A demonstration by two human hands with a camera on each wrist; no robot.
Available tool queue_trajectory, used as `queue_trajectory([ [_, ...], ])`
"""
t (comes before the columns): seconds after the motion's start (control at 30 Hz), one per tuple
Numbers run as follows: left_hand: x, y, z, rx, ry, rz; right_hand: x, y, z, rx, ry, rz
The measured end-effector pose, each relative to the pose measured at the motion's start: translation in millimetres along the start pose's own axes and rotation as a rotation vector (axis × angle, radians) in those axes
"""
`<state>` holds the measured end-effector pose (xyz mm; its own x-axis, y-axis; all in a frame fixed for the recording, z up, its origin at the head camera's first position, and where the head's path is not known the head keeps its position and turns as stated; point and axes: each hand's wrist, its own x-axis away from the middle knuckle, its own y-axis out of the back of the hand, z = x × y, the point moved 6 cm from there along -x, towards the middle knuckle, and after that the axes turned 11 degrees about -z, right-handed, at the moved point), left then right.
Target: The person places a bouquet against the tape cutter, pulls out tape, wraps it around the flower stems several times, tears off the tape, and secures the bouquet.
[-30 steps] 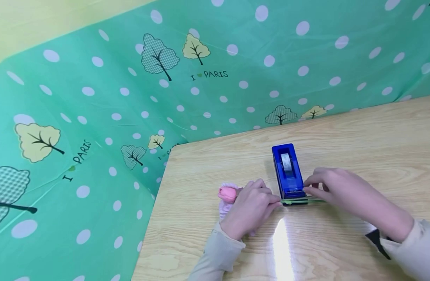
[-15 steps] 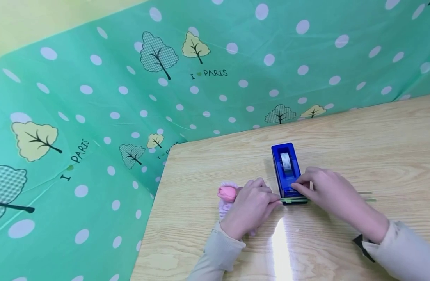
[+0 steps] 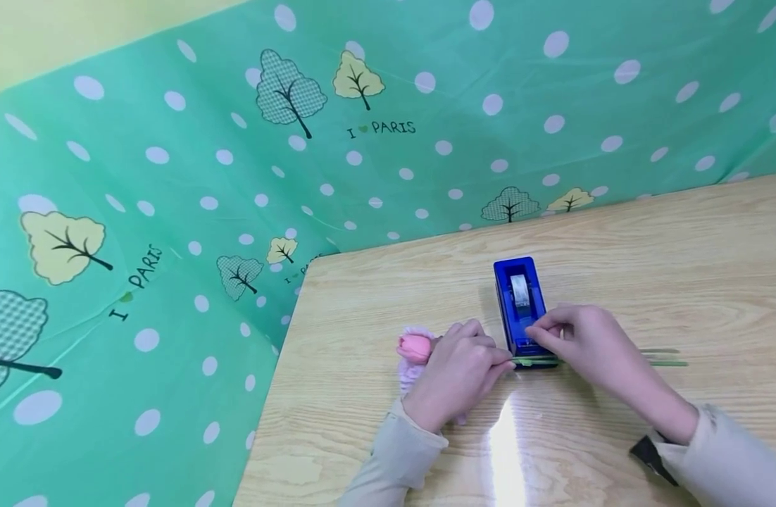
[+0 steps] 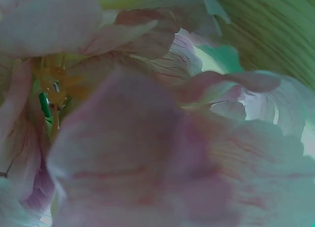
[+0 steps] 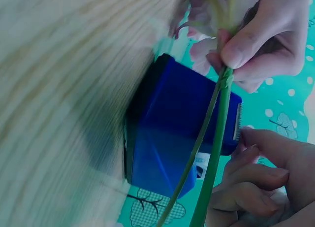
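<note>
My left hand point(image 3: 464, 370) pinches the stems of a few flowers between thumb and fingers. A pink tulip point(image 3: 415, 348) and lilac ruffled petals show left of that hand. Blurred pale petals point(image 4: 123, 163) fill the left wrist view. A thick green stem point(image 5: 215, 148) and a thinner brownish stem point(image 5: 194, 155) run rightward in front of the blue tape dispenser point(image 3: 520, 320). My right hand point(image 3: 581, 338) reaches over the stems, its thumb and forefinger pinching the tape at the dispenser's serrated cutter point(image 5: 238, 121). The clear tape itself barely shows.
The dispenser stands on a wood-grain table point(image 3: 337, 422), its tape roll point(image 3: 520, 290) towards the back. Behind and to the left hangs a green dotted cloth point(image 3: 191, 296). A black piece point(image 3: 653, 458) sits by the right sleeve.
My right hand has shifted left, from beside the dispenser's front right corner to over its front, then held nearly still. The stem ends came into sight on the right. My left hand stays put.
</note>
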<state>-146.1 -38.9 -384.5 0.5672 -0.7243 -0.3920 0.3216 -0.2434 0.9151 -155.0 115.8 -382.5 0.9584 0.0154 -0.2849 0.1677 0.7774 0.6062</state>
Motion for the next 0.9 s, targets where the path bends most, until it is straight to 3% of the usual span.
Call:
queue_trajectory([
  [0.5, -1.0, 3.1, -3.4, -0.021, -0.003, -0.015, 4, 0.2, -6, -0.074, -0.148, 0.151],
  [0.9, -1.8, 5.1, -6.0, -0.009, 0.008, -0.041, 19, -0.8, 2, -0.110, -0.160, 0.175],
])
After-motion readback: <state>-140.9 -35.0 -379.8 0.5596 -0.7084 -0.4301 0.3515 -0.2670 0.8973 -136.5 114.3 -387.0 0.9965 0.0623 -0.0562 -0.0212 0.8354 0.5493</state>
